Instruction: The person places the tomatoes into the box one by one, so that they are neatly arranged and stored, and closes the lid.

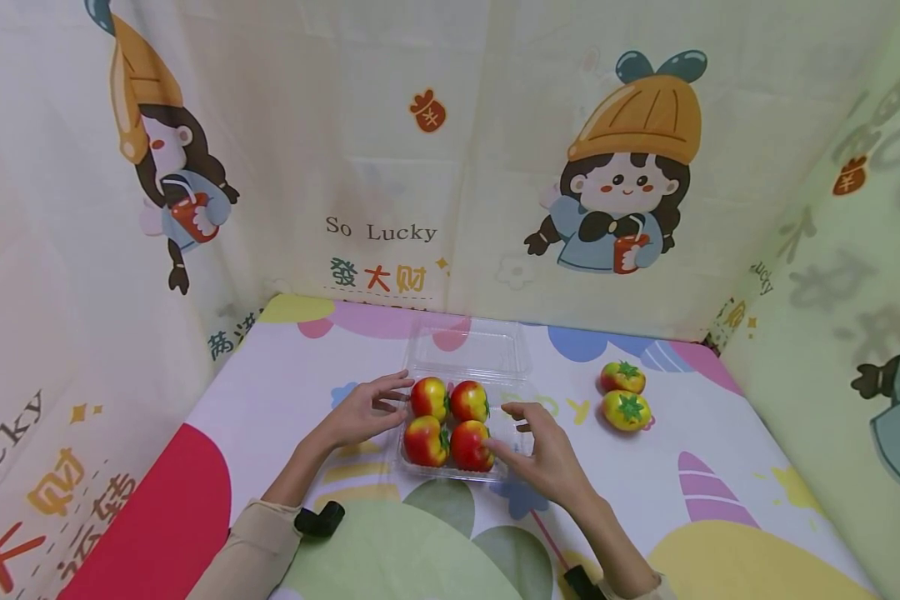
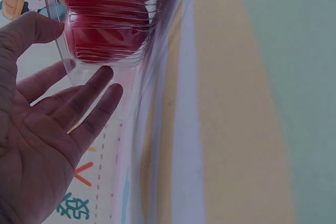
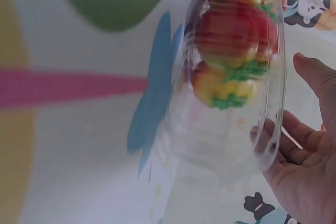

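A clear plastic clamshell box lies with its lid folded back. Several red-and-yellow persimmon-like fruits with green leafy tops sit in its left and middle part; the right part holds none. My left hand is at the box's left side, fingers loosely spread; in the left wrist view, the thumb and fingertips are at the rim. My right hand is at the right side, its thumb near the closest fruit in the head view. In the right wrist view, its fingers reach behind the clear wall, gripping nothing.
Two more such fruits, one upper and one nearer, lie on the table to the right of the box. A patterned cloth covers the table. Printed curtains stand behind and at both sides.
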{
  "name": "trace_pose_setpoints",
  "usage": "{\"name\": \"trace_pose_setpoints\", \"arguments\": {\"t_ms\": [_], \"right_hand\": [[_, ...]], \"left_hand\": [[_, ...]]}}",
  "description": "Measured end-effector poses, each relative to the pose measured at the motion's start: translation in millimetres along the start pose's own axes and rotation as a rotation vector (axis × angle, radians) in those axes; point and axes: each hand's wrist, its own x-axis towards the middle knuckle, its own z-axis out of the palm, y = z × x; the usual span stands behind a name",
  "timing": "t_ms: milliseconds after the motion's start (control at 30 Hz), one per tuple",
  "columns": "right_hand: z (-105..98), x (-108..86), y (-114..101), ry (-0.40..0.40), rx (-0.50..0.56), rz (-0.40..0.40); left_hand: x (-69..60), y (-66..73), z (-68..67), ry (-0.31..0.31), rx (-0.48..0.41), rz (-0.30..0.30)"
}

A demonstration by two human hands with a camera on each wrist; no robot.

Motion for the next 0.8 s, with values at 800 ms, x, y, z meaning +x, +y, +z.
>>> {"name": "trace_pose_setpoints", "arguments": {"t_ms": [800], "right_hand": [[-30,-7.2,21,0.078,-0.06,0.087]], "left_hand": [[-0.9,2.5,-0.3,-0.001,0.002,0.0]]}}
